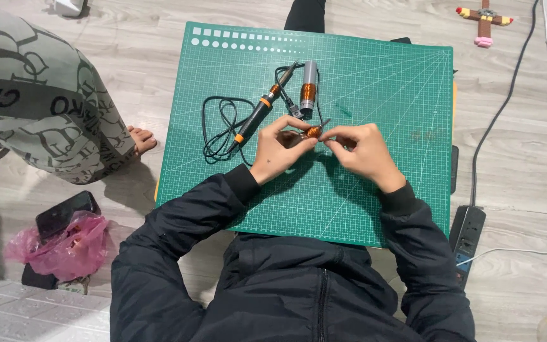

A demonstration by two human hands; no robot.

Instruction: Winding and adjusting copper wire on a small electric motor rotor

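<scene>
Now my left hand (278, 150) and right hand (362, 152) pinch a small copper coil (312, 132) between them; soldering iron (257, 116) lies just far-left on the green mat (381, 209).

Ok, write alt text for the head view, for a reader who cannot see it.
Both hands, left hand and right hand, pinch a small copper coil over a green cutting mat. A corded soldering iron and a grey cylinder lie just beyond.

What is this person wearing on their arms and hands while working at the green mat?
Both arms are covered by a black padded jacket with a zip down the front and ribbed knit cuffs at the wrists. The left hand and right hand are bare: no gloves, rings or watch are visible.
</scene>
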